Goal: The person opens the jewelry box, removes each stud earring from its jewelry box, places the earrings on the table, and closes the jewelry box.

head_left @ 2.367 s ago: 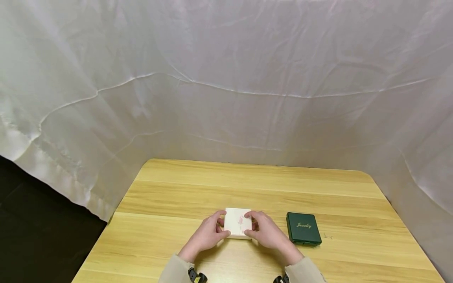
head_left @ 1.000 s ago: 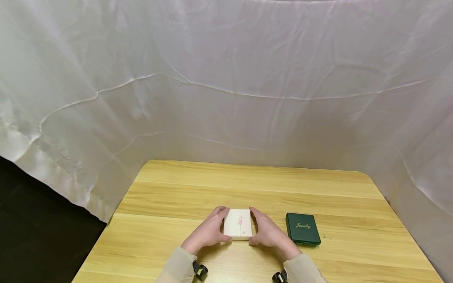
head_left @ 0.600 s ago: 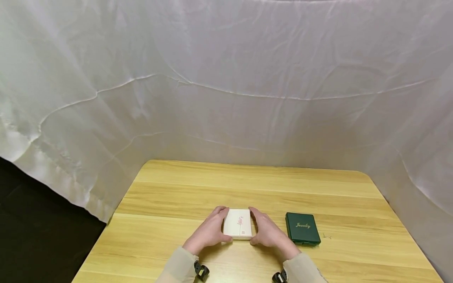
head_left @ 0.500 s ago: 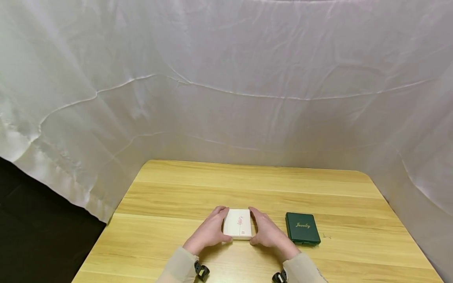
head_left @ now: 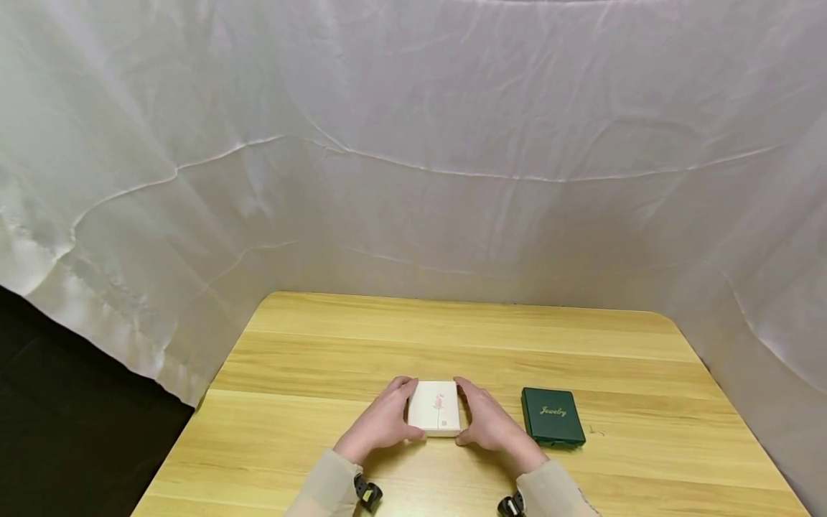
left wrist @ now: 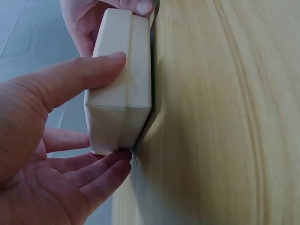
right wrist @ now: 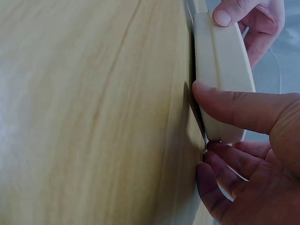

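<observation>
A small cream-white gift box (head_left: 433, 410) with a pink flower printed on its lid lies at the middle of the wooden table's near part. At its left side my left hand (head_left: 381, 422) grips it, the thumb on the front side and the fingers round toward the far side. My right hand (head_left: 486, 421) holds the right end the same way, mirrored. The left wrist view shows the box (left wrist: 119, 79) with a seam between lid and base, the left thumb lying across it. In the right wrist view the right thumb (right wrist: 234, 107) presses the front side, low near the tabletop.
To the right of my right hand lies a flat dark green case (head_left: 553, 416) marked "Jewelry" in gold letters. The wooden table (head_left: 452, 330) has rounded far corners. Pale grey cloth (head_left: 452, 143) hangs behind and beside it.
My thumbs have gone from the lid's top edges down to the front side, and my fingers have shifted to the box's far corners. In the last half second almost nothing has moved.
</observation>
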`<state>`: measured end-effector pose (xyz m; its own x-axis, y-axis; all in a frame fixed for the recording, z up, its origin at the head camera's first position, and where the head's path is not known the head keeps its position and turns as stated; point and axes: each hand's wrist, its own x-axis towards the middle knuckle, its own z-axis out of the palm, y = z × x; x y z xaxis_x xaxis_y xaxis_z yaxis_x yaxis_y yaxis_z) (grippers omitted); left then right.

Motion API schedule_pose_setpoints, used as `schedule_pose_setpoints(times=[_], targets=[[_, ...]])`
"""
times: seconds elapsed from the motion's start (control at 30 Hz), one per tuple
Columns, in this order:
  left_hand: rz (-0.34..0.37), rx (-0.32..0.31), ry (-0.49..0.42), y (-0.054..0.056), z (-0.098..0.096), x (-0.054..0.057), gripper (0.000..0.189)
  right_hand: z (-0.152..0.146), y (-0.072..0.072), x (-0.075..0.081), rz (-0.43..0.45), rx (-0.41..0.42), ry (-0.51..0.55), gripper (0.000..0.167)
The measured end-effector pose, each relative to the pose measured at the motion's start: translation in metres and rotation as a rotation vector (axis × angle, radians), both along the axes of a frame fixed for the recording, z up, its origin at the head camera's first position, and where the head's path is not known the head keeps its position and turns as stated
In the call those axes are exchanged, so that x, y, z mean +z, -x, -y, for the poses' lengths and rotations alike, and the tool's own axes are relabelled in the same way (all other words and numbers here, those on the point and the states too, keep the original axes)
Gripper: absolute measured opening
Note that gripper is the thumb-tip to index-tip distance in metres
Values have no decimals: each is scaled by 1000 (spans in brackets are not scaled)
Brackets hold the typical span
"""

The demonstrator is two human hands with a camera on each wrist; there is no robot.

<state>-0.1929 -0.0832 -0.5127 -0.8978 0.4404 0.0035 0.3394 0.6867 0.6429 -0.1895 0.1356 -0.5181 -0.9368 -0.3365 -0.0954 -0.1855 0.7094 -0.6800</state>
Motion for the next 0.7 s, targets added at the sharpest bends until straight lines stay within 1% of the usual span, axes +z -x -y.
schedule_pose_setpoints(times=[0.17,0.43,0.57,0.7], targets=[[10,3,-11,1,2,-1,99,-1,0,1,4,3,-2,103],[-3,-8,-45,6,6,-4,97,-3,0,2,8,23,-4,101],[-6,-8,-47,6,6,-4,96,-4,1,1,5,32,2,101],[-12,0,-45,4,4,-6,98,-4,0,1,8,41,5,102]])
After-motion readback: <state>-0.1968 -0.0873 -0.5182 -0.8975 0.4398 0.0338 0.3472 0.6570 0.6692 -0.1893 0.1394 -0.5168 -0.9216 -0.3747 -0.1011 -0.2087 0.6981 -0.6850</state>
